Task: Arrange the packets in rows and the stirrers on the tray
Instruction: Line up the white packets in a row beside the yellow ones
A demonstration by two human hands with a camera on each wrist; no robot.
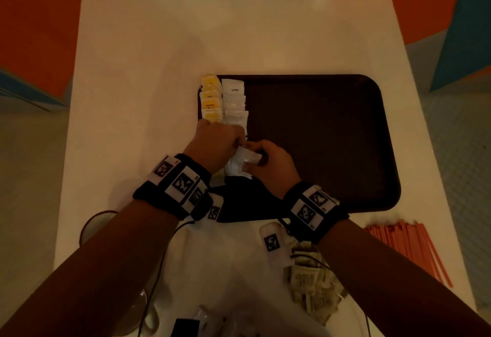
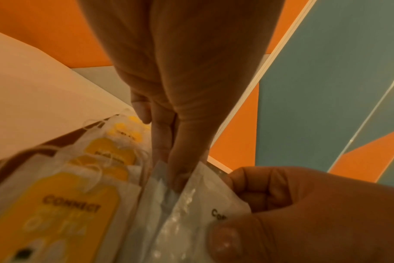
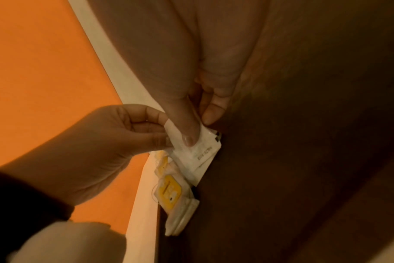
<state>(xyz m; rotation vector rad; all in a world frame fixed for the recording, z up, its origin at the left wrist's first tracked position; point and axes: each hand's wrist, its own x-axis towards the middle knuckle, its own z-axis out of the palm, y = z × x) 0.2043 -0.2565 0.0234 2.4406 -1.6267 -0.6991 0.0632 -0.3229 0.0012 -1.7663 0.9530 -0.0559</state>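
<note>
A dark brown tray (image 1: 318,137) lies on the white table. Along its left edge run a column of yellow tea packets (image 1: 211,97) and, beside it, a column of white coffee packets (image 1: 235,103). My left hand (image 1: 240,141) and right hand (image 1: 249,161) meet over the tray's near-left part. Both pinch a white coffee packet (image 1: 239,164) at the near end of the white column. The right wrist view shows my right thumb (image 3: 187,128) pressed on the packet (image 3: 200,153), with the left hand (image 3: 124,133) pinching its edge. Orange stirrers (image 1: 406,246) lie on the table at the near right.
A heap of beige packets (image 1: 310,275) lies under my right forearm near the table's front. A round glass (image 1: 93,228) stands at the near left edge. Most of the tray's right part is bare.
</note>
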